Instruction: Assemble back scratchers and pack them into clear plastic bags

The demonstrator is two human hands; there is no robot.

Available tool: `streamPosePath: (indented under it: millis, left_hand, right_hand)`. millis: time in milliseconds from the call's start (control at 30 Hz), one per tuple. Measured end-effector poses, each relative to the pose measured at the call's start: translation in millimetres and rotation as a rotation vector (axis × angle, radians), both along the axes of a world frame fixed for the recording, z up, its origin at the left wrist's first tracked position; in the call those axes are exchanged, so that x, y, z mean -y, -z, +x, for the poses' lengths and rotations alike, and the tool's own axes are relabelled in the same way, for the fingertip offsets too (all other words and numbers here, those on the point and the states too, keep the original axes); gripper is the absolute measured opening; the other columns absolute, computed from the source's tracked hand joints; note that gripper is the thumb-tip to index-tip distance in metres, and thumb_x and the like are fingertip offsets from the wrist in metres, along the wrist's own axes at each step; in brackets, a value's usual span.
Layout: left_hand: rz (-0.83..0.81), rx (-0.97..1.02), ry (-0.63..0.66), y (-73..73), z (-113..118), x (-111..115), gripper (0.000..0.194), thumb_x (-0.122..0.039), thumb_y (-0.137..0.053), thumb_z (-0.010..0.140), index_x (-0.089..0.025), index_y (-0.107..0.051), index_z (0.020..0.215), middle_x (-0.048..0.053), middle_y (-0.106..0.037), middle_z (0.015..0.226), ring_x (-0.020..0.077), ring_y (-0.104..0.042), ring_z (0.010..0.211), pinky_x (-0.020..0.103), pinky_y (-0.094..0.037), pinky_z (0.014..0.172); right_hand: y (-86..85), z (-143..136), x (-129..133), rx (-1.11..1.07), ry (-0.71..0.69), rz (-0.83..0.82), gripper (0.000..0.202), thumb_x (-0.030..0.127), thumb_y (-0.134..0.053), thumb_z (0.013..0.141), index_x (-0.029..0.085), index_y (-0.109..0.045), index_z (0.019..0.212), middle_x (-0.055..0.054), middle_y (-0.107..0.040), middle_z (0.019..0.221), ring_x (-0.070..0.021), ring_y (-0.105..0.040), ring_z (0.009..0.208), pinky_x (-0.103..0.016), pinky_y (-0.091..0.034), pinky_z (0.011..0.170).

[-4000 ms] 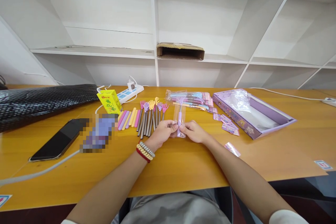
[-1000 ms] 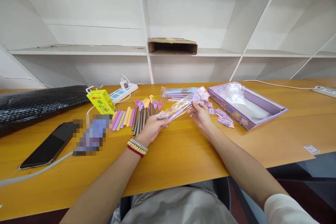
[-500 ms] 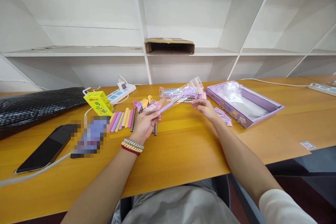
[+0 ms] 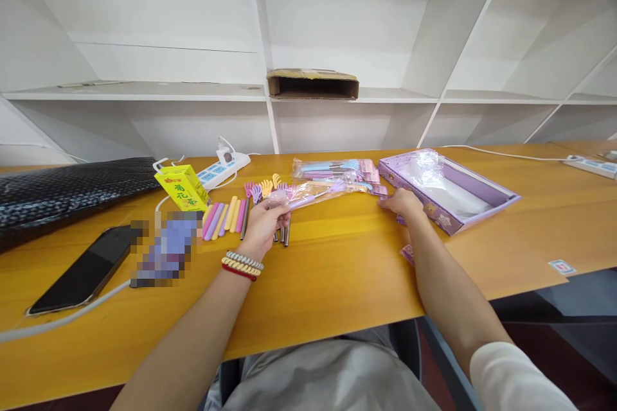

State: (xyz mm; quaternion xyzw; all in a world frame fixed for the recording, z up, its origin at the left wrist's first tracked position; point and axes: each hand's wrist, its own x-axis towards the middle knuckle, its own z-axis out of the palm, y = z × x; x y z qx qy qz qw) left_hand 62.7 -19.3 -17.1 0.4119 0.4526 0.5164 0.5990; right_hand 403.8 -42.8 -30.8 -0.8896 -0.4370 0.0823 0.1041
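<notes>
My left hand (image 4: pixel 264 223) is closed on a clear plastic sleeve with a lilac back scratcher (image 4: pixel 315 195) inside, its claw end pointing right. Under and behind that hand lie several loose claw heads (image 4: pixel 266 189) in pink, lilac and yellow, with metal rods (image 4: pixel 286 236). My right hand (image 4: pixel 403 203) is low over the table by the purple box, fingers together on small purple printed cards that it mostly covers. One card (image 4: pixel 407 253) shows beneath the wrist. Packaged back scratchers (image 4: pixel 332 169) with pink labels lie just beyond the sleeve.
An open purple box (image 4: pixel 446 221) with a clear window stands at right. Coloured handle tubes (image 4: pixel 224 218) lie in a row at left, beside a yellow drink carton (image 4: pixel 182 187), a power strip (image 4: pixel 222 170) and a phone (image 4: pixel 87 270). A cardboard box (image 4: pixel 312 85) sits on the shelf.
My right hand has moved right and down onto the purple cards, shifting them. The sleeved back scratcher in my left hand has been lowered and now lies flatter.
</notes>
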Motion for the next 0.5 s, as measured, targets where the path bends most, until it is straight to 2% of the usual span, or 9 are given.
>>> streamPosePath:
  millis: [133,233,300,400,500]
  left_hand:
    - [-0.023,-0.013,-0.002,1.0,0,0,0.024,-0.011,-0.071,0.058,-0.011,-0.058,0.079,0.004,-0.063,0.065,0.0125,-0.061,0.054,0.019,-0.045,0.044]
    - [-0.022,0.001,-0.033,0.9,0,-1,0.027,-0.012,-0.071,0.060,-0.012,-0.056,0.082,0.005,-0.064,0.068,0.0138,-0.063,0.057,0.019,-0.047,0.047]
    - [-0.020,-0.001,-0.054,0.5,0,0,0.027,-0.013,-0.070,0.061,-0.012,-0.056,0.084,0.005,-0.065,0.068,0.0142,-0.064,0.058,0.020,-0.049,0.049]
    - [-0.017,-0.003,-0.075,0.5,2,0,0.026,-0.014,-0.070,0.063,-0.012,-0.056,0.085,0.005,-0.065,0.066,0.0136,-0.064,0.057,0.021,-0.050,0.051]
    - [-0.008,0.032,-0.081,1.3,3,-1,0.021,-0.013,-0.069,0.063,-0.010,-0.058,0.081,0.005,-0.064,0.063,0.0124,-0.063,0.057,0.020,-0.051,0.054]
  right_hand:
    - [-0.1,3,-2,-0.021,-0.121,-0.052,0.041,0.047,-0.069,0.055,0.012,-0.068,0.078,-0.016,-0.068,0.080,-0.0264,-0.064,0.075,-0.031,-0.047,0.060]
    - [-1.7,4,-3,-0.063,-0.226,-0.099,0.026,0.039,-0.073,0.051,0.016,-0.063,0.055,-0.010,-0.065,0.063,-0.0221,-0.063,0.064,-0.027,-0.044,0.054]
    - [-3.2,2,-3,-0.122,-0.262,-0.112,0.023,0.031,-0.076,0.047,0.017,-0.058,0.048,-0.007,-0.063,0.057,-0.0205,-0.061,0.060,-0.026,-0.043,0.051]
    - [-3.9,-5,-2,-0.249,-0.273,-0.068,0.018,0.018,-0.074,0.046,0.016,-0.058,0.053,-0.004,-0.062,0.053,-0.0171,-0.059,0.054,-0.024,-0.041,0.048]
    - [-1.4,-16,-2,-0.420,-0.341,0.197,0.026,0.018,-0.073,0.049,0.015,-0.062,0.072,-0.001,-0.063,0.057,-0.0146,-0.057,0.053,-0.023,-0.041,0.049]
